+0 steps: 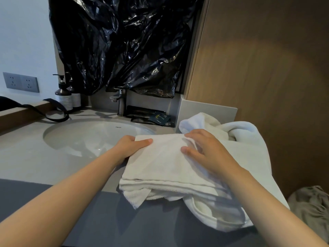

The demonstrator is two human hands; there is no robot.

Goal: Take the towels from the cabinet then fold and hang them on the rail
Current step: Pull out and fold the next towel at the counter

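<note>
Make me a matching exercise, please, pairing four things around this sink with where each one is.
Things:
1. folded towel
2. faucet
3. bottles
4. black plastic

Places:
A. hanging above the faucet
B. gripped by the left hand, under the right hand
C. right behind the basin
D. back left of the counter, near the sockets

Pairs: 1-B, 2-C, 3-D, 4-A

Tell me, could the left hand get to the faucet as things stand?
Probably yes, once it lets go. The left hand pinches the towel by its edge; only the sink lies between it and the faucet, with nothing standing in the way.
</note>
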